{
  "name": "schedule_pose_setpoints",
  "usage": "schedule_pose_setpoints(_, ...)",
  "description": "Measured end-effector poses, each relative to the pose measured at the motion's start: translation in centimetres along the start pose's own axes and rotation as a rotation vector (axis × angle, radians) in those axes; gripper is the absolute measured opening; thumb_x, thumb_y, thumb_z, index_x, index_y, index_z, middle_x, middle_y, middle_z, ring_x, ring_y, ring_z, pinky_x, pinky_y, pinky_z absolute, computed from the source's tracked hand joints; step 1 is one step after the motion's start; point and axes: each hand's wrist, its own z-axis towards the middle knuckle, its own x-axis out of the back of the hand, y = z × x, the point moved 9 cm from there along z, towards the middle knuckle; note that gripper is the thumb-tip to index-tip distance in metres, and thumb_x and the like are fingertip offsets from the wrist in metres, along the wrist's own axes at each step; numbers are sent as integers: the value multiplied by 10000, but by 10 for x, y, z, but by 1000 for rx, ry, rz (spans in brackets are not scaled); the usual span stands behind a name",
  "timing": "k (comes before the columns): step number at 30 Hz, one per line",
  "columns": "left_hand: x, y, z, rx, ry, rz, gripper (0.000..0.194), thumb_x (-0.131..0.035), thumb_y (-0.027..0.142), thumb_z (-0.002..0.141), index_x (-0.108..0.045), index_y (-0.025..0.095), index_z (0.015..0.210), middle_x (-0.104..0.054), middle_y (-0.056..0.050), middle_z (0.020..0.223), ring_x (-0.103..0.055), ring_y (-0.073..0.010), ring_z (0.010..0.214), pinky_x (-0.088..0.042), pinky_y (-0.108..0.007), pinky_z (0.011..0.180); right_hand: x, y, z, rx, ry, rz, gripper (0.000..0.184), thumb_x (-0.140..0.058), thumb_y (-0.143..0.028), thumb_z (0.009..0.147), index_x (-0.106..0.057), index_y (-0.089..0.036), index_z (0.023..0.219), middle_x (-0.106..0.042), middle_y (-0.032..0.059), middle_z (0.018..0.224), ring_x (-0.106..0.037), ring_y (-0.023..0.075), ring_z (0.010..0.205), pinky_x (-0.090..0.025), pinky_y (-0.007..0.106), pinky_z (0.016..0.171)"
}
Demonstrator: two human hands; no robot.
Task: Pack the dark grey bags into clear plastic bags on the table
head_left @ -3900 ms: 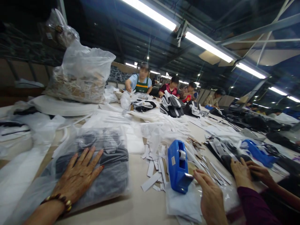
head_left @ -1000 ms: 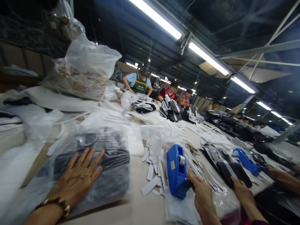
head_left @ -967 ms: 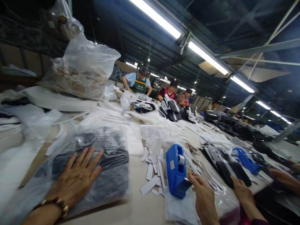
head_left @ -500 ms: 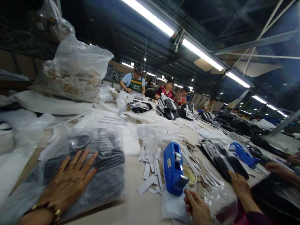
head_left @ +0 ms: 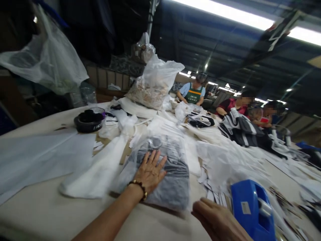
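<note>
My left hand [head_left: 150, 170] lies flat, fingers spread, on a clear plastic bag [head_left: 170, 192] with a dark folded fabric item inside. Printed lines show on the upper part of the bag. My right hand [head_left: 215, 214] is just off the bag's lower right corner, its fingers curled together. Whatever they may hold is hidden from me. To the right of that hand stands a blue tape dispenser [head_left: 247, 201] with a white label on its side.
White and brown card strips [head_left: 213, 189] lie between bag and dispenser. White sheeting [head_left: 97, 167] spreads to the left, with a black round container [head_left: 89, 121] behind it. A large filled plastic sack [head_left: 152, 85] stands farther back. Several co-workers sit across the table, one in a green apron [head_left: 193, 95].
My view has swung left. My right hand has moved from the front of the tape dispenser toward the bag. My left hand still presses flat on the bag.
</note>
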Motion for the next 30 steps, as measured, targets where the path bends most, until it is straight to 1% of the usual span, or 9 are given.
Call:
schedule_pose_setpoints(5, -2, 0, -2, 3, 7, -27, 517, -315, 503, 893, -331, 259, 1349, -335, -107, 1419, -270, -272, 1318, -249, -474, 1064, -2, -9, 89, 133, -125, -313, 210, -394, -183, 893, -556, -182, 759, -599, 13, 741, -535, 114, 618, -301, 239, 540)
schedule_pose_setpoints(9, 0, 0, -1, 7, 32, -50, 503, -312, 498, 895, -358, 254, 1333, -352, -118, 1407, -281, -284, 1312, -261, -473, 1053, -16, -2, 122, 116, -237, -381, 166, -448, -170, 859, -601, -171, 795, -641, 44, 786, -579, 129, 674, -308, 236, 552)
schedule_pose_setpoints(15, 0, -1, -1, 25, 29, -75, 497, -344, 488, 888, -378, 246, 1320, -351, -125, 1407, -282, -284, 1312, -248, -472, 1059, -11, 22, 139, -177, -254, -390, 125, -603, -293, 748, -656, -185, 715, -672, 70, 697, -632, 204, 666, -302, 246, 503)
schedule_pose_setpoints(20, -1, -1, 0, 24, 31, -98, 509, -369, 491, 879, -376, 242, 1323, -354, -122, 1406, -274, -287, 1315, -261, -481, 1057, 16, 62, 140, -415, -148, -390, 467, -702, -560, 579, -651, -126, 742, -660, 132, 706, -623, 261, 648, -334, 272, 478)
schedule_pose_setpoints(22, 0, -2, 0, 25, 35, -107, 508, -362, 488, 883, -371, 240, 1326, -347, -126, 1409, -266, -288, 1318, -260, -485, 1059, 22, 74, 130, -454, -91, -370, 456, -648, -591, 635, -641, -150, 749, -657, 92, 684, -618, 238, 640, -364, 274, 486)
schedule_pose_setpoints(24, 0, -2, -1, 25, 32, -119, 502, -354, 480, 888, -370, 237, 1327, -341, -130, 1411, -260, -288, 1319, -257, -489, 1061, 20, 77, 113, -485, 14, -366, 375, -523, -515, 792, -628, -159, 843, -664, 74, 751, -621, 214, 712, -421, 283, 564)
schedule_pose_setpoints(26, -1, -2, -2, 24, 26, -128, 496, -342, 474, 893, -368, 235, 1327, -338, -136, 1412, -255, -290, 1321, -254, -492, 1063, 11, 59, 94, -396, 198, -380, 319, -378, -362, 902, -594, -142, 985, -660, 93, 920, -607, 196, 868, -447, 302, 736)
schedule_pose_setpoints(28, -2, -2, -2, 21, 16, -135, 496, -331, 464, 899, -353, 228, 1335, -329, -143, 1414, -250, -293, 1322, -252, -496, 1064, -6, 9, 74, 6, 466, -393, 325, -360, -308, 911, -556, -134, 1103, -624, 102, 1094, -557, 193, 1030, -400, 326, 900)
schedule_pose_setpoints(30, -5, -1, -1, 18, 0, -140, 498, -330, 453, 902, -339, 221, 1343, -315, -152, 1419, -243, -301, 1322, -250, -504, 1063, -41, -28, 56, 273, 520, -509, 451, -414, -380, 886, -476, -92, 1227, -539, 132, 1246, -449, 250, 1186, -294, 403, 1010)
